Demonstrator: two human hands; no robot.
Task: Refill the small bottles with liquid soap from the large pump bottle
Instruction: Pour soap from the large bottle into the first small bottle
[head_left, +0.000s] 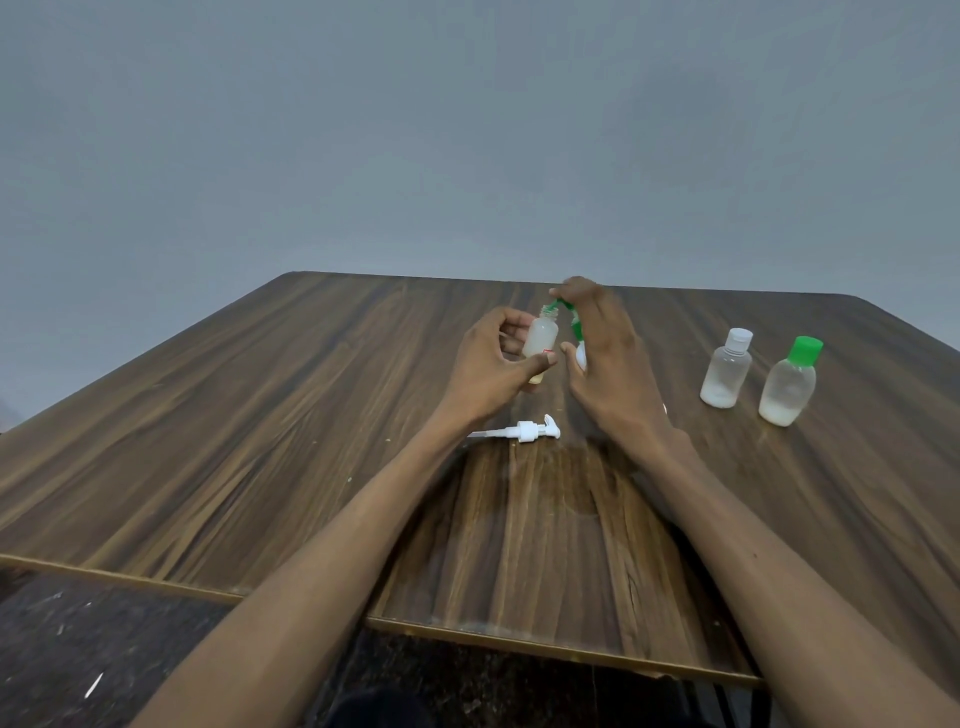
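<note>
My left hand (491, 364) holds a small translucent bottle (540, 340) upright above the table, its cap off and its threaded neck bare. My right hand (605, 343) grips the large bottle (580, 353), mostly hidden behind the hand; only a white patch and a green part near its neck show, tipped toward the small bottle's mouth. The large bottle's white pump head (524, 431) lies on its side on the table (260, 441), below my left wrist. Two more small bottles stand to the right, one with a white cap (726, 368), one with a green cap (789, 382).
The wooden table's near edge (519, 636) runs across the bottom, with dark speckled floor below it. A grey wall rises behind the far edge. Wide wood surface stretches left of my hands.
</note>
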